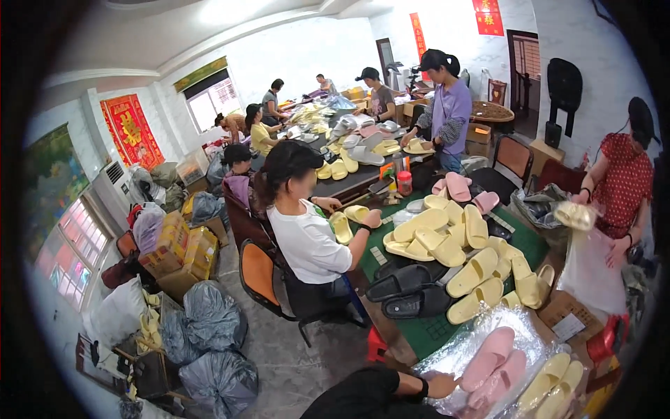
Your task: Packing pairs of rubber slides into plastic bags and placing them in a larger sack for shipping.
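Note:
At the lower edge my left hand [441, 385], with a black band at the wrist, has its fingers curled at the near edge of a pair of pink slippers [490, 357]. The fingertips are partly hidden against the slipper. Both pink slippers rest on crinkled clear plastic [447, 355] at the table's near end. Just right of them lies a pair of pale yellow slippers [553, 386]. Black slippers [412, 302] and a heap of yellow slippers [474, 276] spread over the green table top [424, 336] beyond. My right hand is out of view.
A co-worker in white [310, 237] sits at the left side, handling yellow slippers. Another in red [618, 181] stands at right with a slipper and clear bag. Cardboard boxes [569, 318] stand by the table's right edge. Stuffed grey bags [220, 380] fill the floor at left.

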### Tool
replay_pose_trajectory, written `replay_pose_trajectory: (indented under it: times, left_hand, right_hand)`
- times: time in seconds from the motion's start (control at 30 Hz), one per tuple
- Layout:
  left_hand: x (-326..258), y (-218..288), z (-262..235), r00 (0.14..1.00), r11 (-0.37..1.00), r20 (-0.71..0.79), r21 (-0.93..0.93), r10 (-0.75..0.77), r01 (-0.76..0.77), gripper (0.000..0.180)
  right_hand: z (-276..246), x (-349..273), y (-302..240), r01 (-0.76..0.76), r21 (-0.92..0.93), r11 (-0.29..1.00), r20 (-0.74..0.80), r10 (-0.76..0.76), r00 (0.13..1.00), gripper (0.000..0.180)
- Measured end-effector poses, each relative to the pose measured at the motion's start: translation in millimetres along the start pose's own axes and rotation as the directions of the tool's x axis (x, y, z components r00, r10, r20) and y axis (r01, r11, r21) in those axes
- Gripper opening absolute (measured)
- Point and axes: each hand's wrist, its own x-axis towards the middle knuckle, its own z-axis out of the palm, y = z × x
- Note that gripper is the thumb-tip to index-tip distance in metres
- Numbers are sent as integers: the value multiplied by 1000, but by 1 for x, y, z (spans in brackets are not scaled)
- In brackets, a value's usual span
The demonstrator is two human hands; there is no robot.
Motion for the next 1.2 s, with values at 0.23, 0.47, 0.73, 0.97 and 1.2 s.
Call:
replay_pose_trajectory:
  times: [0.23,0.47,0.73,0.97,1.2]
  left_hand:
    - [16,-14,41,995,999,-94,-24,37,-40,42]
    - [8,-1,42,990,990,-135,131,-29,47,44]
    - [10,-10,52,987,998,-157,57,-26,35,31]
    - [8,-18,48,968,963,-235,-268,-89,23,36]
    - [11,-41,63,942,860,-303,-509,-140,-36,30]
  right_hand:
    - [-26,-53,49,-232,36,972,-20,233,972,25]
    - [-77,-93,47,-419,50,907,-21,421,907,26]
    - [-94,-80,37,-341,-128,931,371,364,854,39]
    - [-74,-84,47,-157,-175,972,322,207,924,31]
    - [-25,-82,64,12,-232,973,258,50,965,23]
